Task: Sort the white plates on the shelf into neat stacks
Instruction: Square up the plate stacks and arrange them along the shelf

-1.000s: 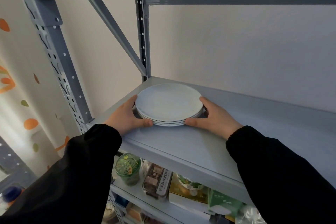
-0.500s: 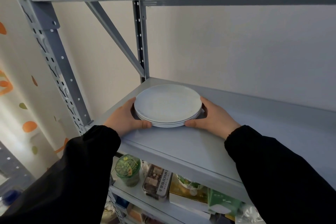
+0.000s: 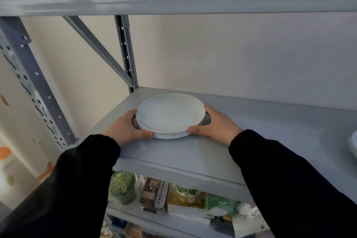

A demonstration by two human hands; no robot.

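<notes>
Fingers of L hand (image 3: 124, 128) curled round plate stack (image 3: 170, 114), R hand (image 3: 215, 124) gripping opp. rim, on grey shelf (image 3: 193, 153)

The stack of white plates (image 3: 170, 115) sits at the left rear part of the grey metal shelf (image 3: 193, 156), near the back corner post; the plates are round, plain and shallow, lying flat and face up; four rims show at the front edge, closely aligned one over another; the top plate's face is bare, with faint smudges; the left hand (image 3: 125, 129) grips the stack's left side and the right hand (image 3: 214, 123) its right side, thumbs along the front rims; another white plate (image 3: 353, 146) shows only partly at the shelf's far right edge, well apart from the stack.
</notes>
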